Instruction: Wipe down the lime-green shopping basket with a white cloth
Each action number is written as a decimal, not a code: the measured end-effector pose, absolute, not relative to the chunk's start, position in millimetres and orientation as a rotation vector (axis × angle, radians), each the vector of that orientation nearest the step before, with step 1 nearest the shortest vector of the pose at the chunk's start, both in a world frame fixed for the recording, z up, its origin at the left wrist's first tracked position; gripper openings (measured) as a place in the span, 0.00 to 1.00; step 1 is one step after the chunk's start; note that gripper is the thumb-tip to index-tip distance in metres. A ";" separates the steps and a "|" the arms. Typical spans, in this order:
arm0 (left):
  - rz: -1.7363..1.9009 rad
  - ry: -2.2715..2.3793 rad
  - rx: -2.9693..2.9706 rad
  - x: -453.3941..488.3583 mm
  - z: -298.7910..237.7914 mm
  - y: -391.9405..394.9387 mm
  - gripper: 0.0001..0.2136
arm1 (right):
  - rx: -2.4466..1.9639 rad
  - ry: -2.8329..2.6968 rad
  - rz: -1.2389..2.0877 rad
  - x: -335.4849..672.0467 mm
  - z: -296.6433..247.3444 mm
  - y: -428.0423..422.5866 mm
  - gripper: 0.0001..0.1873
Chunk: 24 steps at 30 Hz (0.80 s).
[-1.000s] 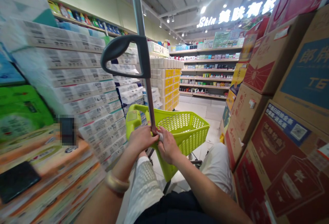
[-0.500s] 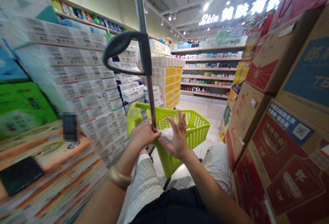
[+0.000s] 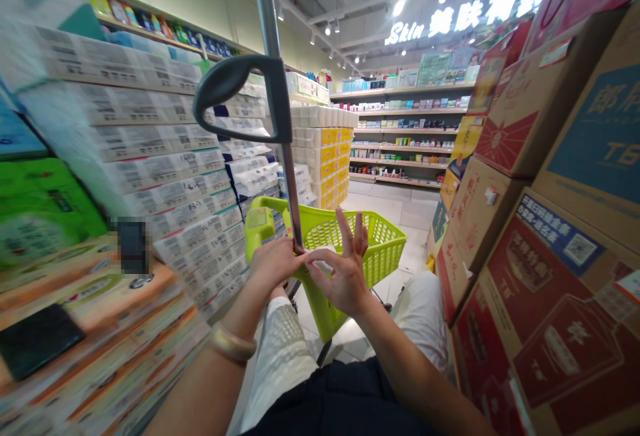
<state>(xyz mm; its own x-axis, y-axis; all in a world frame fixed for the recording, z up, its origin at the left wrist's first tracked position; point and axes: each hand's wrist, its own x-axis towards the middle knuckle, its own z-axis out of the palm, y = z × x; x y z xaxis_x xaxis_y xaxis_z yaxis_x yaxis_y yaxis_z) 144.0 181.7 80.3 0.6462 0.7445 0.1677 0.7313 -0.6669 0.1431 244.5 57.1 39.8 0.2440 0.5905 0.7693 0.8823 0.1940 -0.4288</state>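
My left hand (image 3: pixel 277 264) is closed at the lower end of the metal pole (image 3: pixel 291 189), thumb pointing right; what lies inside its fingers is hidden. My right hand (image 3: pixel 347 276) meets it at the left thumb. Its index finger and thumb curve into a pinch there, while the other fingers stand raised. A small white thing (image 3: pixel 325 267) shows through that ring of fingers; whether it is held or lies behind, I cannot tell. Both hands are above the back of a lime-green wheeled shopping basket (image 3: pixel 385 253). A dark grey loop handle (image 3: pixel 243 99) sits higher on the pole.
Stacked white paper packs (image 3: pixel 165 136) rise on the left. Nearer, a black flat object (image 3: pixel 40 341) and a blurred-out device (image 3: pixel 133 246) lie on orange packs (image 3: pixel 100 343). Red and brown cartons (image 3: pixel 540 289) line the right. Product shelves (image 3: pixel 405 136) stand at the back.
My right hand's index finger has come down from a spread pose to meet its thumb beside my left thumb. My left hand stays at the pole. The view has shifted slightly.
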 end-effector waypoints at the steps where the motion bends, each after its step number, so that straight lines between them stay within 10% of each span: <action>1: 0.328 1.251 2.793 144.0 80.2 182.0 0.20 | -1.494 -1.454 -0.363 243.6 40.6 56.2 0.06; 14: 0.350 1.266 2.851 143.3 77.7 180.3 0.19 | -1.512 -1.558 -0.229 258.5 -21.1 101.1 0.29; 24: 0.337 1.219 2.882 140.1 77.4 178.6 0.16 | -1.660 -1.308 -0.294 288.2 -49.3 107.3 0.23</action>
<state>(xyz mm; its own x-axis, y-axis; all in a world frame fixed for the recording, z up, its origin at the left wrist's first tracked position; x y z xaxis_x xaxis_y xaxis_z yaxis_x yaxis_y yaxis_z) 140.1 178.6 77.4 0.6770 0.7088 0.1980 0.7099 -0.6999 0.0782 288.2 107.3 -49.3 0.3941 0.6148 0.6832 0.8482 0.0430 -0.5279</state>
